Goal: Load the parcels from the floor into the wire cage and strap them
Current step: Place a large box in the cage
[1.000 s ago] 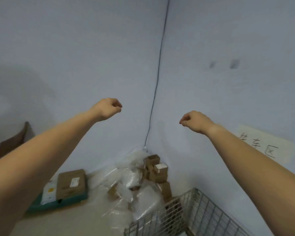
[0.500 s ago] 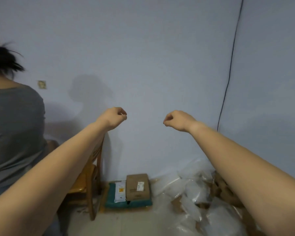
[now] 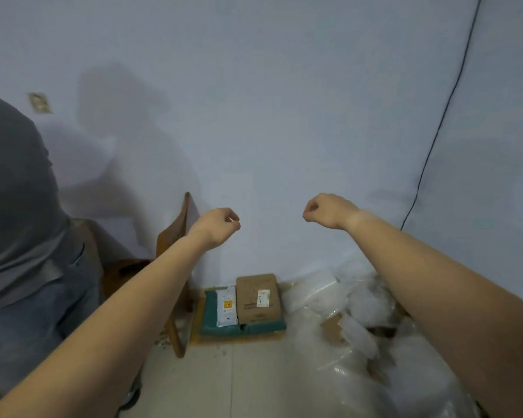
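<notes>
Both apart: left hand (image 3: 215, 227), right hand (image 3: 329, 211)

Bare forearms reach from the lower frame corners to the left hand (image 3: 216, 226) and right hand (image 3: 329, 211).

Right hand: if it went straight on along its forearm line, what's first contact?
Probably the wall: the right hand, fist curled and empty, points at it with nothing visible between. Depth unclear.

One box (image 3: 258, 298), one white mailer (image 3: 227, 306) and teal parcels (image 3: 263, 327), one or two, at 6 o'clock. One chair (image 3: 172, 236) at 8. One person (image 3: 18, 206) at 9. One cable (image 3: 441, 125) at 2. Clear bags (image 3: 344, 342) at 5, uncountable.
</notes>
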Tool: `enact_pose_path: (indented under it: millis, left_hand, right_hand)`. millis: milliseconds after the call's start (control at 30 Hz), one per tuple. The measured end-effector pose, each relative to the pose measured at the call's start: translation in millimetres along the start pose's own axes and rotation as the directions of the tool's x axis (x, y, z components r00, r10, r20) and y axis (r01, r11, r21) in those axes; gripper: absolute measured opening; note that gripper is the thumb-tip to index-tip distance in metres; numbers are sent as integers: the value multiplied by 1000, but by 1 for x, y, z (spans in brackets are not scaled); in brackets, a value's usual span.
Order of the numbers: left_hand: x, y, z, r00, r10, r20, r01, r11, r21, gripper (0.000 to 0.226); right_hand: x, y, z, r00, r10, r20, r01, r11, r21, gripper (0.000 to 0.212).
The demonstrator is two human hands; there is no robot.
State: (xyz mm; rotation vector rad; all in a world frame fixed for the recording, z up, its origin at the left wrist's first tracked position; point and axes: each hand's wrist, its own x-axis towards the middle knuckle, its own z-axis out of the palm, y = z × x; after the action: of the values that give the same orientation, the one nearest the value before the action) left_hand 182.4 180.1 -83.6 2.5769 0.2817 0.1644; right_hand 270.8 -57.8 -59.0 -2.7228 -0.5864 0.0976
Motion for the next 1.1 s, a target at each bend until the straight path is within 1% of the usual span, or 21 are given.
enact_pose_path:
  millis: [167, 333, 467, 533, 600, 667, 767, 867, 933, 1000, 1067, 1100]
  left_hand:
    - [93, -4, 26, 998, -19, 57, 18, 999, 26, 34]
    - [183, -15, 42, 995, -66, 77, 67, 998, -10, 35]
    - [234, -50, 63, 982, -150, 114, 154, 988, -18, 35]
    - [257, -70, 73, 973, -187, 133, 193, 981, -36, 35]
    - [282, -91, 82, 964, -222, 144, 234, 970, -71, 34]
    - [313, -112, 93, 955, -241, 173, 259, 962, -90, 34]
    - [365, -148, 120, 941, -248, 230, 276, 956, -98, 34]
    - [408, -187, 157, 912, -269, 311, 320, 939, -126, 32]
    - [427, -217, 181, 880, -296, 370, 363, 924, -124, 32]
    - [442, -245, 204, 841, -331, 428, 407, 908, -99, 32]
    - [458, -270, 225, 802, -376, 465, 456, 888, -68, 32]
    - [466, -281, 236, 779, -397, 485, 479, 876, -51, 32]
  right_hand:
    - [99, 31, 16, 998, 20, 53, -20, 1000, 0, 25]
    - [194, 57, 19, 991, 54, 121, -51, 998, -23, 25]
    - [260, 62, 41, 983, 36, 179, -31, 999, -31, 26]
    - [288, 59, 61, 972, 15, 235, -13, 1000, -10, 22]
    - [316, 54, 84, 961, 2, 277, -5, 1000, 10, 13]
    - [347, 48, 109, 953, 7, 304, -16, 1000, 27, 14]
    - [394, 43, 154, 940, 57, 336, -73, 997, 35, 18]
    - [433, 47, 209, 907, 137, 398, -162, 986, 28, 26]
    - [456, 51, 248, 875, 155, 459, -189, 982, 29, 30]
    - [470, 55, 279, 846, 175, 504, -232, 971, 52, 28]
    - [479, 61, 310, 821, 218, 528, -309, 947, 89, 22]
    - [482, 66, 325, 806, 248, 537, -357, 928, 108, 23]
